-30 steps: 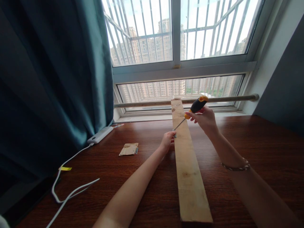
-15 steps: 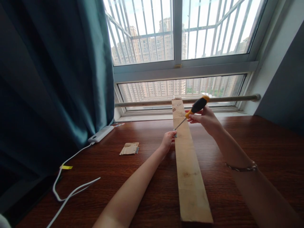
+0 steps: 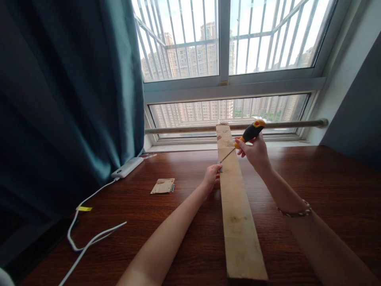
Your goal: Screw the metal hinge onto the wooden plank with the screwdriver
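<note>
A long wooden board [image 3: 238, 214] lies lengthwise in front of me, its far end near the window. At the board's left edge sits a small metal bracket [image 3: 220, 170], pinched against the wood by my left hand [image 3: 212, 174]; the fingers below the edge are partly hidden. My right hand [image 3: 255, 151] is closed around a yellow and black screwdriver [image 3: 251, 132] by the front of its handle. The screwdriver slants down to the left, and its tip meets the bracket. Whether a screw is under the tip is too small to tell.
On the brown tabletop [image 3: 190, 254] to the left lie a thin wood piece [image 3: 162, 186] and several screws [image 3: 172, 188]. A white power strip [image 3: 127, 167] and a white cable [image 3: 86, 248] are farther left, beside a dark curtain [image 3: 119, 79]. A rail [image 3: 285, 124] crosses before the window.
My right hand has shifted its grip on the screwdriver, with the wrist turned and the forearm moved slightly left. The left hand still holds the bracket, and the tip remains there.
</note>
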`<state>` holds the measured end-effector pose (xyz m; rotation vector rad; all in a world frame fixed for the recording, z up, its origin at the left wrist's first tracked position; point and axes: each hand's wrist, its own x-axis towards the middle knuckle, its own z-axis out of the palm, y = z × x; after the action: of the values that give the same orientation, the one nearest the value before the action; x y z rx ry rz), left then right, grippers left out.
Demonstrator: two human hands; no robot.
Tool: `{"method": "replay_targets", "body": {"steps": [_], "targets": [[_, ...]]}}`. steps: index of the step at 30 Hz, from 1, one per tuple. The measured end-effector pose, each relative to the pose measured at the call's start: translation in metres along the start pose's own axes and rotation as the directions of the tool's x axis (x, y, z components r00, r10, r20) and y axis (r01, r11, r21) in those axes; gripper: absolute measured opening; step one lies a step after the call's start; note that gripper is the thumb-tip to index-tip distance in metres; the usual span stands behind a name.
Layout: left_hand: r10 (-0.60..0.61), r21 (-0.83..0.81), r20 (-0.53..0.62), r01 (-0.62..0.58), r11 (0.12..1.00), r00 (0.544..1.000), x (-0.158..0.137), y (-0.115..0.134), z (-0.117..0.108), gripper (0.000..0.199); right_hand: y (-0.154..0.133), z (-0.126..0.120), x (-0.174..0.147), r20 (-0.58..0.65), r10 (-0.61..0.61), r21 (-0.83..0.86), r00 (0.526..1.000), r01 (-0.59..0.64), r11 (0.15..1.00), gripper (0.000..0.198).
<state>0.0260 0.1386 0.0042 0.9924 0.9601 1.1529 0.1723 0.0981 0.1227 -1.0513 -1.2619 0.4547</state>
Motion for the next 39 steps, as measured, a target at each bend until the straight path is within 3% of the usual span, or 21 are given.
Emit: {"method": "replay_targets", "body": {"steps": [3, 6, 8, 11, 13, 15, 20, 24, 29, 32, 36, 39], "targets": [[-0.009, -0.049, 0.042, 0.011, 0.999, 0.999, 0.002, -0.002, -0.001, 0.022, -0.012, -0.005, 0.001, 0.178, 0.067, 0.205, 0.982, -0.104, 0.973, 0.043], [-0.019, -0.071, 0.060, 0.024, 0.997, 0.998, 0.004, -0.005, -0.003, 0.020, -0.020, -0.008, 0.000, 0.273, 0.054, 0.231, 0.961, -0.120, 0.966, 0.042], [-0.014, -0.068, 0.068, 0.019, 0.998, 0.998, 0.004, -0.005, -0.003, 0.020, -0.019, -0.007, -0.002, 0.228, 0.010, 0.126, 0.974, -0.040, 0.991, 0.043], [-0.010, -0.053, 0.064, 0.013, 0.999, 0.998, 0.003, -0.005, -0.003, 0.023, -0.013, -0.003, -0.006, 0.051, -0.118, -0.169, 0.992, 0.125, 0.978, 0.043], [-0.008, -0.044, 0.054, 0.010, 0.999, 0.999, 0.002, -0.004, -0.003, 0.023, -0.008, 0.000, -0.007, -0.045, -0.195, -0.333, 0.980, 0.169, 0.927, 0.040], [-0.005, -0.044, 0.055, 0.008, 0.999, 0.998, 0.002, -0.004, -0.003, 0.023, -0.006, 0.002, -0.008, -0.083, -0.209, -0.382, 0.974, 0.162, 0.910, 0.039], [-0.011, -0.048, 0.064, 0.014, 0.999, 0.998, 0.004, -0.005, -0.004, 0.024, -0.006, 0.000, -0.005, -0.033, -0.064, -0.203, 0.997, 0.056, 0.978, 0.043], [0.009, -0.047, 0.078, -0.006, 0.999, 0.997, 0.004, -0.006, -0.005, 0.023, -0.003, -0.003, 0.001, -0.060, -0.034, -0.106, 0.998, 0.027, 0.994, 0.049], [0.035, -0.042, 0.082, -0.031, 0.999, 0.996, 0.003, -0.007, -0.006, 0.022, -0.008, -0.006, 0.004, 0.105, 0.039, 0.185, 0.994, -0.058, 0.981, 0.054], [0.044, -0.037, 0.083, -0.041, 0.998, 0.996, 0.002, -0.007, -0.006, 0.023, -0.011, -0.006, 0.004, 0.135, 0.047, 0.262, 0.990, -0.081, 0.962, 0.052], [0.060, -0.021, 0.084, -0.059, 0.998, 0.995, 0.001, -0.006, -0.006, 0.024, -0.007, -0.006, 0.005, 0.085, 0.058, 0.226, 0.995, -0.076, 0.971, 0.053], [0.067, -0.004, 0.071, -0.067, 0.998, 0.995, 0.000, -0.005, -0.005, 0.025, 0.001, -0.005, 0.005, -0.073, 0.013, 0.004, 0.997, -0.013, 1.000, 0.050]]}}
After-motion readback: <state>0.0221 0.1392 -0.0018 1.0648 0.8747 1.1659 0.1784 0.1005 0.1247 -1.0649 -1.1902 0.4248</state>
